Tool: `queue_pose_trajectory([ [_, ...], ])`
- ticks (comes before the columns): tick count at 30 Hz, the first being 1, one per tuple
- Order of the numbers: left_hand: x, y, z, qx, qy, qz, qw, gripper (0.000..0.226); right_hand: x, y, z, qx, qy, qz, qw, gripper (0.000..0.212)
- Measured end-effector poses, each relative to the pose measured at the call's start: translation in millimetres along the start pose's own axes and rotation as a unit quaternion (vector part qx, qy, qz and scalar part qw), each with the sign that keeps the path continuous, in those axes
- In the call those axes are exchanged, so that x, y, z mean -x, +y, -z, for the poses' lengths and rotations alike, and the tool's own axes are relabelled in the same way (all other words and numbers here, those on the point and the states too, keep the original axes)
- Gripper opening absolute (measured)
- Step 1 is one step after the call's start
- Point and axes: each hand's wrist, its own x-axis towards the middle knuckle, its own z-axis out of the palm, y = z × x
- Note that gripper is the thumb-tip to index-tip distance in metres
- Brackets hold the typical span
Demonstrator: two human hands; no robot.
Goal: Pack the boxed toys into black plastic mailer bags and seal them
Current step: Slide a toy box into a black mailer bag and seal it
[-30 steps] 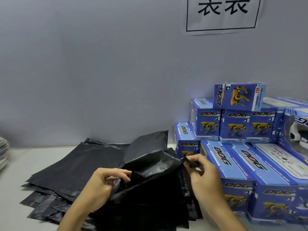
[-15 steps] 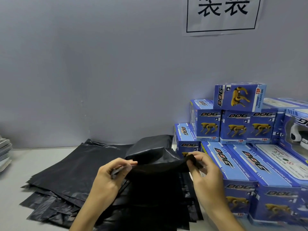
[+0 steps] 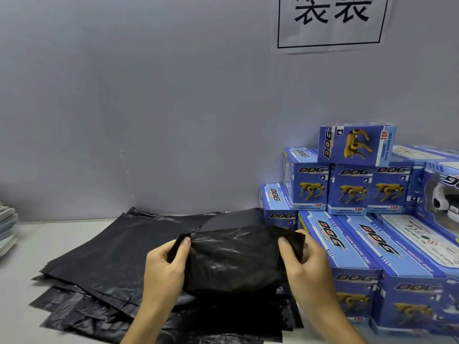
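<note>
A filled black mailer bag [image 3: 233, 261] lies bulging on a spread pile of flat black mailer bags [image 3: 106, 254]. My left hand [image 3: 164, 266] pinches the bag's upper left corner between thumb and fingers. My right hand [image 3: 305, 264] pinches the upper right corner, and the top edge is stretched between the two hands. What is inside the bag is hidden by the black plastic. To the right stands a stack of blue boxed toy dogs [image 3: 347, 189], with longer boxes [image 3: 342, 259] lying in front, close to my right hand.
A grey wall with a paper sign [image 3: 330, 21] rises behind the white table [image 3: 37, 242]. At the far left edge a stack of flat papers [image 3: 6, 224] shows. One box with a white toy [image 3: 444, 192] stands at the far right.
The raised flap of the bag has come down flat. Both hands moved apart to the bag's top corners and pulled the top edge taut.
</note>
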Motion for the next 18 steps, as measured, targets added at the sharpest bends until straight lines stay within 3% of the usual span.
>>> queue_pose_trajectory([
  [6, 1, -4, -5, -0.101, 0.089, 0.062, 0.989, 0.049, 0, 16, -7, 0.099, -0.032, -0.112, 0.988, 0.030],
  [9, 4, 0, -6, -0.174, 0.120, 0.072, 0.975, 0.040, 1, 21, -9, 0.101, -0.055, -0.209, 0.971, 0.027],
  [13, 7, -1, -12, -0.219, 0.099, 0.075, 0.968, 0.030, 3, 27, -11, 0.156, -0.081, -0.261, 0.949, 0.035],
  [18, 5, -5, -20, -0.142, 0.011, 0.189, 0.971, 0.015, 11, 30, -17, 0.207, -0.056, -0.216, 0.952, 0.019],
])
